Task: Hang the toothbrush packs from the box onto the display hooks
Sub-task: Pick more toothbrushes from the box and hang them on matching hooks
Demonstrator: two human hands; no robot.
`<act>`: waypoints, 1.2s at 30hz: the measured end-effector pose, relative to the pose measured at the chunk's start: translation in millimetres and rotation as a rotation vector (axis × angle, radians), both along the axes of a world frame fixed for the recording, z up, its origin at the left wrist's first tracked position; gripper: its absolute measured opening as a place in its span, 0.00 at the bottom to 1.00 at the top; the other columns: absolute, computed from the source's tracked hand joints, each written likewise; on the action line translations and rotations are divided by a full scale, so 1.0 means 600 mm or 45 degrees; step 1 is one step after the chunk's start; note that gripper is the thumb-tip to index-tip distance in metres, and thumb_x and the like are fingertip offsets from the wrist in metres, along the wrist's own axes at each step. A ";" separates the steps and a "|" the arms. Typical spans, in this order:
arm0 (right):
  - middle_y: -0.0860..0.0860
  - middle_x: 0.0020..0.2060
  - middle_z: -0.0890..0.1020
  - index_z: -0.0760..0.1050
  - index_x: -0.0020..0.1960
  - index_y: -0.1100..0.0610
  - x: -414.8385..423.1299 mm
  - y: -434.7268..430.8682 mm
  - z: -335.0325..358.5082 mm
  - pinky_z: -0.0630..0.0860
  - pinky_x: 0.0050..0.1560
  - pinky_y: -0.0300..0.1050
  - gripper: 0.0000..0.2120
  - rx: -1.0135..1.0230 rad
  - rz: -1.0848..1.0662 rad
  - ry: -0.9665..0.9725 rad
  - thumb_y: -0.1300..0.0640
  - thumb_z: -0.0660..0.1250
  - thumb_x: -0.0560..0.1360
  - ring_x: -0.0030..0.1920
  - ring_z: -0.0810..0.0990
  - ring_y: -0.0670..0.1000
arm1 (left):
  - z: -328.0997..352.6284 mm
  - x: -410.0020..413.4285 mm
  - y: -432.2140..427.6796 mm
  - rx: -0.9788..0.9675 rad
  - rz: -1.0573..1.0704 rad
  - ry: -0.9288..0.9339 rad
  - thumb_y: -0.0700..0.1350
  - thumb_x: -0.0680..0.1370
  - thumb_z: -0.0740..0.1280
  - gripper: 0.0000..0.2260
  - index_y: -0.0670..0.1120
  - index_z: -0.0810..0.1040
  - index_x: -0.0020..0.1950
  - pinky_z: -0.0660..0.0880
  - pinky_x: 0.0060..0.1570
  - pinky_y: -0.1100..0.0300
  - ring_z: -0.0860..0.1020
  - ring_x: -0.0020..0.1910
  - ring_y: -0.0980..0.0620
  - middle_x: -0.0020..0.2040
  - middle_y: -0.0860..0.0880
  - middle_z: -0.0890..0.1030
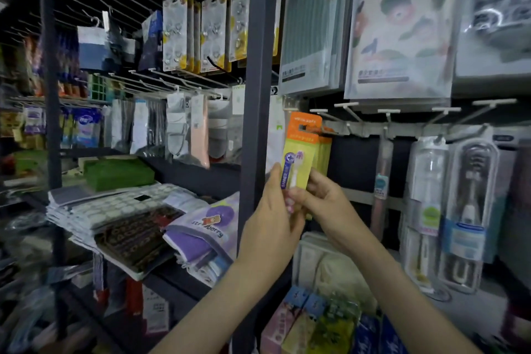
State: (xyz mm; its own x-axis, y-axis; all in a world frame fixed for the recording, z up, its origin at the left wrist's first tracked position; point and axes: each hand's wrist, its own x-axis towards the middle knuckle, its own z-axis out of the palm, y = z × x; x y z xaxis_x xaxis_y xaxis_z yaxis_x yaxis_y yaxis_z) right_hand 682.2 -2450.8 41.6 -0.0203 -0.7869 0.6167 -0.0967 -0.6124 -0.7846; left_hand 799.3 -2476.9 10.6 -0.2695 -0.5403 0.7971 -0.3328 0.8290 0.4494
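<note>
While left hand (270, 210) and right hand (326, 204) pinch its lower end, toothbrush pack (301, 149) stands upright, long axis vertical; hang-hole uppermost, directly above both hands, at display hook (290, 109); whether threaded, cannot tell.

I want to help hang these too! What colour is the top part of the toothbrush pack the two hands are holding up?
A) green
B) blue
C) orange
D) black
C: the toothbrush pack, held at its lower end by the left hand and the right hand, has an orange top above a yellow body.
</note>
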 end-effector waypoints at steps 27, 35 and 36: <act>0.56 0.46 0.78 0.73 0.53 0.59 -0.076 -0.155 0.056 0.77 0.33 0.37 0.05 0.257 -0.897 0.341 0.59 0.62 0.80 0.35 0.76 0.46 | 0.015 -0.006 -0.153 -0.856 0.449 -0.021 0.34 0.71 0.64 0.25 0.39 0.73 0.69 0.59 0.72 0.41 0.53 0.77 0.39 0.75 0.38 0.55; 0.60 0.48 0.80 0.64 0.60 0.62 -0.062 -0.177 -0.003 0.73 0.35 0.48 0.13 0.156 -1.247 0.258 0.54 0.57 0.81 0.41 0.79 0.57 | 0.014 -0.010 -0.156 -0.872 0.427 0.029 0.33 0.70 0.63 0.23 0.39 0.75 0.66 0.60 0.72 0.42 0.53 0.76 0.39 0.75 0.38 0.57; 0.61 0.48 0.80 0.64 0.58 0.62 -0.059 -0.169 -0.007 0.74 0.34 0.49 0.13 0.188 -1.299 0.292 0.53 0.57 0.81 0.41 0.79 0.58 | 0.015 -0.009 -0.156 -0.866 0.420 0.027 0.33 0.70 0.62 0.24 0.38 0.75 0.66 0.61 0.71 0.41 0.53 0.76 0.39 0.75 0.38 0.56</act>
State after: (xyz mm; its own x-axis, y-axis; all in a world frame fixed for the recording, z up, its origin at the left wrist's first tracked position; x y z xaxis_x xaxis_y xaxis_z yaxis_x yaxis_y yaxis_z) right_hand 646.7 -2552.1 37.2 -0.6098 -0.5304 0.5889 -0.6674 -0.0571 -0.7425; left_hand 793.8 -2570.2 19.8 -0.1600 0.0224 0.9869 -0.6085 0.7849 -0.1164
